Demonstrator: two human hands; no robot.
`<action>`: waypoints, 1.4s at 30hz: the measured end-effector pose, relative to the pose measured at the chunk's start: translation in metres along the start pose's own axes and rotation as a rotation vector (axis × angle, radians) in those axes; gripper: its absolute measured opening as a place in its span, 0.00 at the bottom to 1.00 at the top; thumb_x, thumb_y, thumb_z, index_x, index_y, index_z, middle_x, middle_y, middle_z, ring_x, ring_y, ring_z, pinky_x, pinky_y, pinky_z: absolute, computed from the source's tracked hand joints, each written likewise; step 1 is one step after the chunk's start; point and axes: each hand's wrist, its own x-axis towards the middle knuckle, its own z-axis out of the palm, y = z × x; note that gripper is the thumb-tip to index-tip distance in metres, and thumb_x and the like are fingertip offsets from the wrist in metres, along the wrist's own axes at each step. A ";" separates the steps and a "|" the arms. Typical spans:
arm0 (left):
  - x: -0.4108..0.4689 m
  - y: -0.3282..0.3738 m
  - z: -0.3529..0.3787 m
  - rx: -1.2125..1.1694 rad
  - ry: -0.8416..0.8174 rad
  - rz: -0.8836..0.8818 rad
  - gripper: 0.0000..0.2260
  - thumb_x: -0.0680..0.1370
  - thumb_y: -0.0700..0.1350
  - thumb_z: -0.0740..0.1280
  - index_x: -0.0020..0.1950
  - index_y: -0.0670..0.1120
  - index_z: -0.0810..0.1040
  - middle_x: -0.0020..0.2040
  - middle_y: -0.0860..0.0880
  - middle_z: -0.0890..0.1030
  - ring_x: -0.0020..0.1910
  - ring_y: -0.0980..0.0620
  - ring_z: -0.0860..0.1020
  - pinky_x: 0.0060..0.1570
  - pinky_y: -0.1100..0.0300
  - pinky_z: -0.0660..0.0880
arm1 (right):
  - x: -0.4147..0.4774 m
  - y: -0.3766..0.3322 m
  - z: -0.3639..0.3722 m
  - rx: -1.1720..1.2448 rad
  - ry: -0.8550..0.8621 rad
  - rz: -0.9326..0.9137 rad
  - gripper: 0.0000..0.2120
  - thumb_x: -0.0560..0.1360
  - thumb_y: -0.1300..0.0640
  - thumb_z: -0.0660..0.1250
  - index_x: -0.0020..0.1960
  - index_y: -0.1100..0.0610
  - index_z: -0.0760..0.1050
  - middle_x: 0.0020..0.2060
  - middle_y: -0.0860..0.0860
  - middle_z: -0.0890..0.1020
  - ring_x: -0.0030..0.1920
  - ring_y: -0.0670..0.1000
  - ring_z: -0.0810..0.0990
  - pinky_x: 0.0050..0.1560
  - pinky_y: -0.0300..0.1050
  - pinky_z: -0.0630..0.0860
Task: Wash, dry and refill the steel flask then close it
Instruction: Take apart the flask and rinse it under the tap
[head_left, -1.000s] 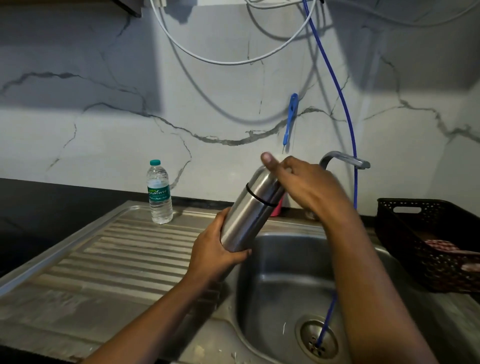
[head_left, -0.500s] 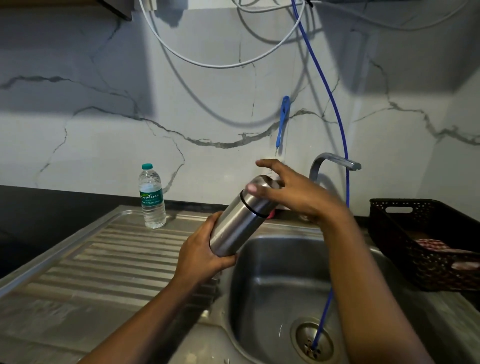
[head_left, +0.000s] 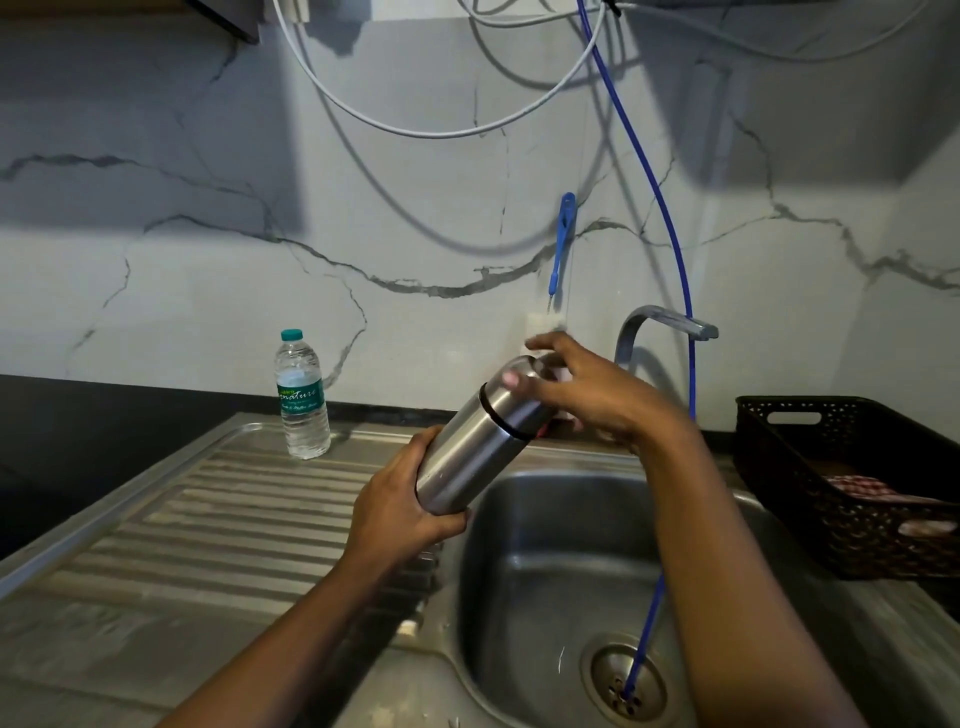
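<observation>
Above the left rim of the sink (head_left: 545, 551), the left hand (head_left: 400, 504) grips the tilted steel flask (head_left: 478, 441) by its base while the right hand (head_left: 597, 400) curls round the cap (head_left: 506, 402); held low by 1 hand, the flask could slip into the sink as the cap frees.

Above the right hand (head_left: 592, 400), which is blurring with motion, dim overhead light is casting hard-edged shadows across the wall (head_left: 415, 312).
</observation>
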 end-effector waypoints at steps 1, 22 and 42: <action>0.000 0.000 0.000 0.017 -0.001 0.000 0.42 0.58 0.56 0.77 0.70 0.55 0.66 0.56 0.53 0.78 0.47 0.52 0.78 0.45 0.58 0.75 | 0.002 -0.003 0.006 -0.113 0.085 0.082 0.41 0.62 0.24 0.55 0.65 0.50 0.67 0.59 0.53 0.76 0.53 0.52 0.79 0.49 0.46 0.77; 0.002 -0.004 -0.003 0.125 -0.015 0.026 0.43 0.60 0.53 0.79 0.72 0.54 0.65 0.58 0.52 0.77 0.47 0.58 0.72 0.43 0.63 0.68 | 0.008 0.000 0.013 -0.200 0.056 0.051 0.21 0.71 0.37 0.65 0.55 0.51 0.70 0.44 0.50 0.78 0.38 0.49 0.80 0.34 0.40 0.79; 0.022 -0.051 -0.060 -0.418 0.300 -0.371 0.42 0.65 0.42 0.79 0.74 0.50 0.61 0.62 0.46 0.75 0.56 0.46 0.76 0.56 0.49 0.75 | 0.117 0.043 0.111 0.000 -0.085 0.109 0.23 0.67 0.61 0.74 0.59 0.56 0.70 0.54 0.55 0.75 0.49 0.52 0.75 0.41 0.45 0.74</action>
